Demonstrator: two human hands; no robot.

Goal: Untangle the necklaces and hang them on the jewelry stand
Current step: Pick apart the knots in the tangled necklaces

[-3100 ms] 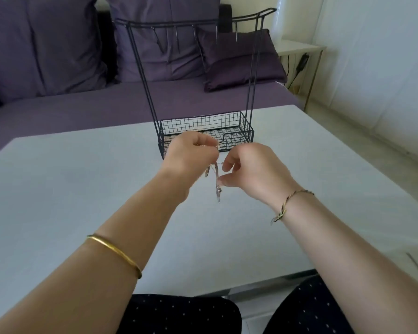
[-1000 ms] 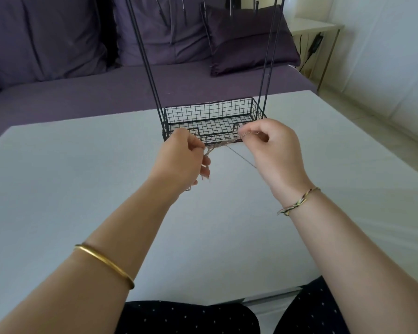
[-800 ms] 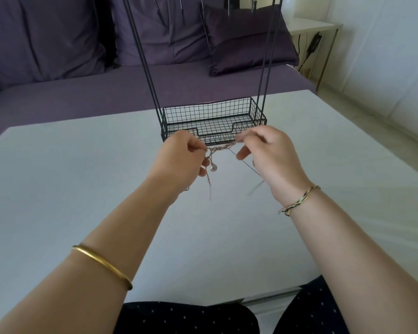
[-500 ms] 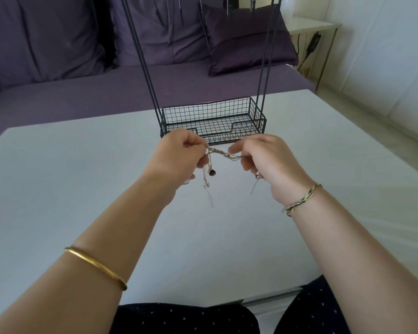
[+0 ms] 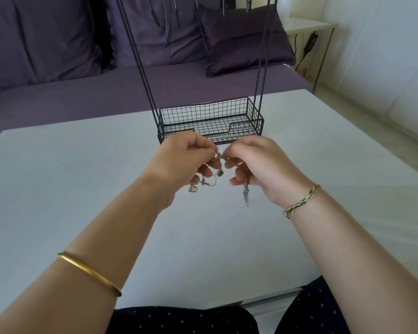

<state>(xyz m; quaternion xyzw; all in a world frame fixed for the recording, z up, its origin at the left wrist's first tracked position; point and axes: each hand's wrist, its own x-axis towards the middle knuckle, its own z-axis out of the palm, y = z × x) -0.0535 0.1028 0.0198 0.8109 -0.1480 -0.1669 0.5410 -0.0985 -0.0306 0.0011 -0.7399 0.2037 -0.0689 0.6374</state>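
Together, left hand (image 5: pixel 186 160) and right hand (image 5: pixel 258 165) pinch thin, knotted chain necklaces (image 5: pixel 246 195).

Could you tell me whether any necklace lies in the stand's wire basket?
No, the basket shows bare mesh; the necklaces are pinched between the left hand and right hand.

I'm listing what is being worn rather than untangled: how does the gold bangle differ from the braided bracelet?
The gold bangle is one smooth, rigid-looking band of a single colour; the braided bracelet is thin twisted strands in several colours. The gold bangle sits far up the left forearm; the braided bracelet sits right at the right wrist. Both circle an arm, clear of the tangled necklaces.
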